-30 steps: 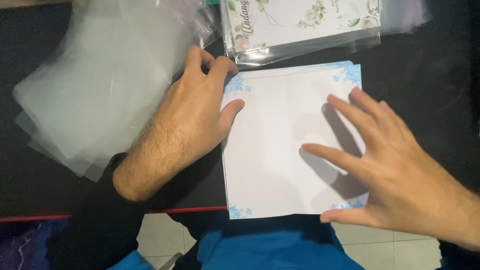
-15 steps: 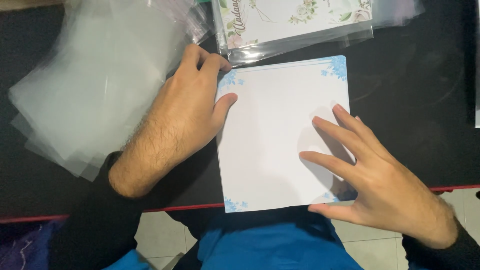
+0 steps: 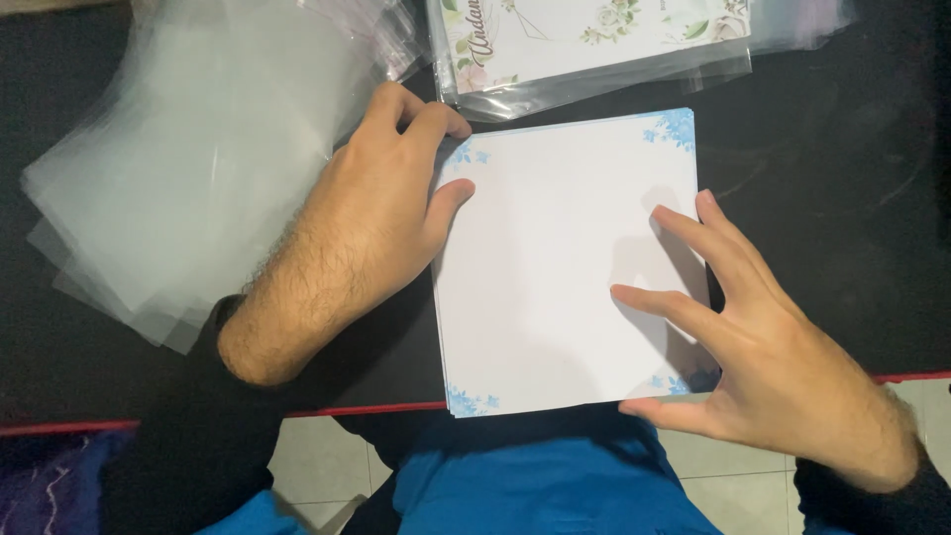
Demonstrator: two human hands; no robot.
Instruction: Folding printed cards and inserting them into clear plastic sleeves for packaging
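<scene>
Left hand (image 3: pixel 367 223) palm-down, fingers curled; right hand (image 3: pixel 763 347) flat, fingers spread wide.

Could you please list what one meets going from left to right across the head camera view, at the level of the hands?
Stack of clear plastic sleeves → left hand → stack of white cards with blue floral corners → right hand → bare black table.

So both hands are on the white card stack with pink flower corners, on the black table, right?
Not quite: the corner flowers are blue, not pink, as the head view shows. Both the left hand and right hand do rest on the white card stack on the black table.
</scene>
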